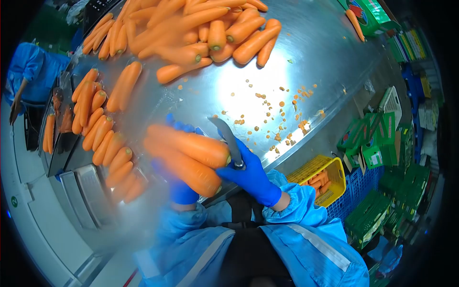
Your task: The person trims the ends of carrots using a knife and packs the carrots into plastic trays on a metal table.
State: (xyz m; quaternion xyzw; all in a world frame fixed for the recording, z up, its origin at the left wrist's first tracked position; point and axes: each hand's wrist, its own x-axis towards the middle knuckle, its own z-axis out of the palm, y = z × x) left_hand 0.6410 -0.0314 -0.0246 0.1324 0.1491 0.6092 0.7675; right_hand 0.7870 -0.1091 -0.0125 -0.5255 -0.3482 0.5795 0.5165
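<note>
Two large carrots [191, 148] lie across my left hand [184, 191], which wears a blue glove and is partly hidden beneath them. Its fingertips show behind the carrots' far side. My right hand [253, 174], also gloved in blue, is closed around the handle of a knife [229, 137] with a dark curved blade. The blade points up and away, close to the carrots' cut ends. Blurring from the lens covers part of the left hand and the carrots.
A big heap of carrots [191, 33] covers the back of the metal table [330, 62]. Trimmed carrot ends [282, 115] are scattered on the right. More carrots [103, 138] line the left side. A yellow crate [334, 179] stands below the table edge; another person [36, 69] is at far left.
</note>
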